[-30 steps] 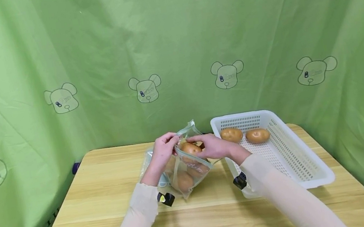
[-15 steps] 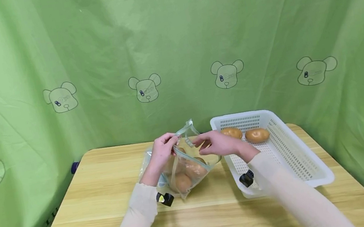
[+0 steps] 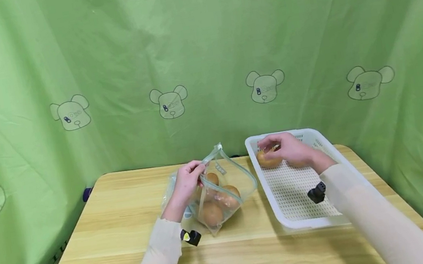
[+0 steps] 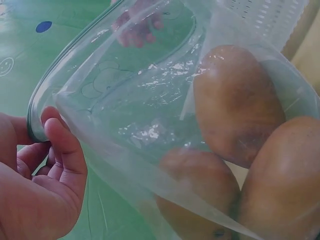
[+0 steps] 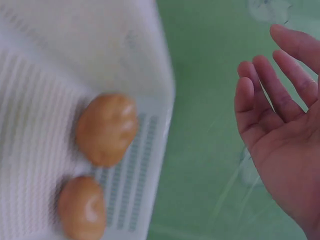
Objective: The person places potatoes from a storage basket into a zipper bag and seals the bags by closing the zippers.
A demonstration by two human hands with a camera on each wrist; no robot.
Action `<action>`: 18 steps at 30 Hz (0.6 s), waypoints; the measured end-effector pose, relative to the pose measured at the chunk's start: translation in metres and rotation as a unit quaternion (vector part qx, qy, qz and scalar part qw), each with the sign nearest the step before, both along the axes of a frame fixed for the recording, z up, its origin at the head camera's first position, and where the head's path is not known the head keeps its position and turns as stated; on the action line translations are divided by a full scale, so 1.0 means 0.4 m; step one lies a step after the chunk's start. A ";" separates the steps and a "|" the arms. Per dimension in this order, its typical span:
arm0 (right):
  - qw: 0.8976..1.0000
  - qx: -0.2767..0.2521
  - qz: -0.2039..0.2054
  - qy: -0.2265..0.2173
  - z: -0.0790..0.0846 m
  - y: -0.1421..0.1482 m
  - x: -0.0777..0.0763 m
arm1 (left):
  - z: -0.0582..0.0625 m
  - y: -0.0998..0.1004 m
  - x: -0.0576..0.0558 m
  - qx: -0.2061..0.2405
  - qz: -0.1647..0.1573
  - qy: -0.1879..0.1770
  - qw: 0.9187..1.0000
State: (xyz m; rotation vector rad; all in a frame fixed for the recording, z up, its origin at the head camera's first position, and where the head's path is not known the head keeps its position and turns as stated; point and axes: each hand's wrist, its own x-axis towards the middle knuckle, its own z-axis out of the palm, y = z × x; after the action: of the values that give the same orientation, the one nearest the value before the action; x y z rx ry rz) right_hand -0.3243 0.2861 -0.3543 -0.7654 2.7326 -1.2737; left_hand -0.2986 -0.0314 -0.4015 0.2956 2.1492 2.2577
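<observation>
My left hand [image 3: 187, 182] pinches the rim of a clear zip bag [image 3: 246, 180], which stands with its mouth spread wide. Inside the bag lie several brown potatoes [image 3: 212, 214]; three of them [image 4: 237, 105] show through the plastic in the left wrist view. My right hand [image 3: 291, 149] hovers over the far end of a white plastic basket [image 3: 274, 200]. Its fingers are spread and hold nothing, as the right wrist view shows. Below that hand, two potatoes [image 5: 106, 130] lie in the basket; the head view has one of them mostly covered by the hand.
A wooden table [image 3: 104, 239] carries the bag and basket. Beside the left wrist, more clear plastic [image 3: 171, 188] lies behind the bag, partly hidden. A green curtain [image 3: 201, 60] hangs close behind the table's far edge.
A second ago my right hand held a potato in the bag's mouth. It let go there, withdrew, and moved right over the basket. My left hand kept its pinch on the bag.
</observation>
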 end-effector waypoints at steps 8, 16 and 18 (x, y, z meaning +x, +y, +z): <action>0.996 0.075 -0.046 0.015 -0.060 0.094 -0.058 | -0.014 -0.005 0.009 0.006 0.006 0.009 1.000; 0.993 0.092 -0.068 -0.020 -0.112 0.119 -0.106 | -0.012 -0.011 0.014 0.006 -0.001 0.013 1.000; 0.993 0.092 -0.072 -0.032 -0.119 0.117 -0.116 | -0.012 -0.011 0.015 0.007 0.000 0.014 1.000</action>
State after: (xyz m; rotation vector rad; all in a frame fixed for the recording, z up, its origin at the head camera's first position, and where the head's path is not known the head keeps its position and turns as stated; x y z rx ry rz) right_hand -0.3706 0.3329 -0.4019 -0.5116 2.8459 -1.0282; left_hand -0.2928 -0.0359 -0.4062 0.3295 2.1478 2.2818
